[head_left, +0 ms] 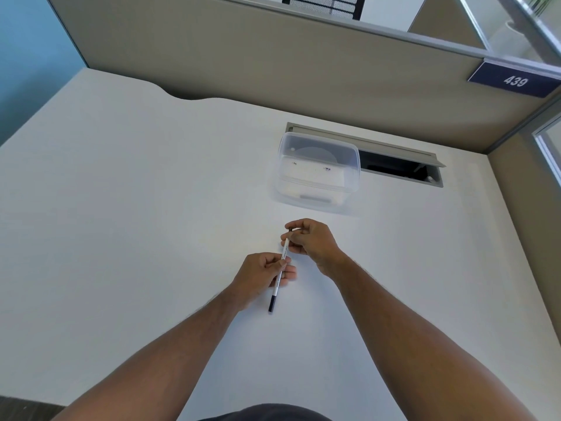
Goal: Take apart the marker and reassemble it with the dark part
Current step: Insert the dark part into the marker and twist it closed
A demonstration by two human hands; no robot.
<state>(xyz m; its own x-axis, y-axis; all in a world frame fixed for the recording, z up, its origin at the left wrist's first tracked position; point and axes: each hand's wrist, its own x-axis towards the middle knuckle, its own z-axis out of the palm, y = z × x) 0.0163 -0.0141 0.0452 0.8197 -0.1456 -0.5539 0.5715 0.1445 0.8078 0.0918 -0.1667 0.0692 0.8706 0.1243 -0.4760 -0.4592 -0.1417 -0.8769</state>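
Note:
A slim white marker [278, 276] with a dark end [272, 303] pointing toward me is held above the white desk [136, 208]. My left hand [262, 275] grips the middle of its barrel. My right hand [309, 238] pinches the far end of the marker, where a small dark piece [290, 229] shows between thumb and forefinger. Whether that piece is attached to the barrel or pulled off is hidden by my fingers.
A clear plastic container [318, 171] stands on the desk just beyond my hands. Behind it is an open cable slot [394, 165] in the desk, then a beige partition wall [273, 62] with a number plate [514, 80].

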